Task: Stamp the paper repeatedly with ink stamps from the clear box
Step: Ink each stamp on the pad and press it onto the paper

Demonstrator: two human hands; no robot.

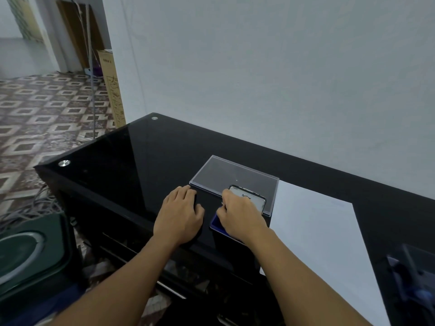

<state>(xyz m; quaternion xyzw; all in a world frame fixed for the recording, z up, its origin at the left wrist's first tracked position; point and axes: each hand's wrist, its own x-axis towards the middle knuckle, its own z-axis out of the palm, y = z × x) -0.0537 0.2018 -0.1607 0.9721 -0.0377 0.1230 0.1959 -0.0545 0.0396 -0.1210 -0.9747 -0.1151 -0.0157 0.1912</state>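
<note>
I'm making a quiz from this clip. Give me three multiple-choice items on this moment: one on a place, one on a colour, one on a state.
1. Where is the paper?
A. right of the clear box
B. left of it
C. under it

2. What colour is the ink pad?
A. red
B. blue
C. green

3. What is the left hand doing?
A. lifting the paper
B. holding a pen
C. resting palm down on the table

Answers: 1 A, the sheet lies beside the box's right edge. 2 B, blue shows beneath the right hand. 3 C, it lies flat on the black top.
</note>
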